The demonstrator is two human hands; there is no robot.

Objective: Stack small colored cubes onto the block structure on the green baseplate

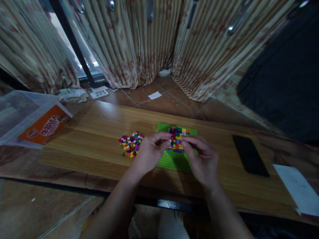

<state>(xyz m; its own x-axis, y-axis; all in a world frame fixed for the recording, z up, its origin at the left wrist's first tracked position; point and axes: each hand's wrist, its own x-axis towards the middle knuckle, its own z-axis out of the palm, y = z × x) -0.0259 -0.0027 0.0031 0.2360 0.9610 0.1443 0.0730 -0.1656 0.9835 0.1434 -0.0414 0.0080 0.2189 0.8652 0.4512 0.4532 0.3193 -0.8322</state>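
A green baseplate (pixel 174 161) lies on the wooden table (pixel 94 146), with a patch of small colourful bricks (pixel 177 134) built on its far half. My left hand (pixel 149 152) rests at the plate's left edge, its fingers curled and pinched toward the bricks. At the plate's right side is my right hand (pixel 203 159), its fingertips pinched together over the built patch. What either pinch holds is too small to make out. A loose pile of colourful bricks (pixel 131 144) lies just left of my left hand.
A black phone (pixel 250 154) lies flat on the table to the right, with a white sheet (pixel 299 189) beyond it at the corner. A clear plastic bag with an orange label (pixel 37 122) sits at the far left. Curtains (pixel 139 39) hang behind.
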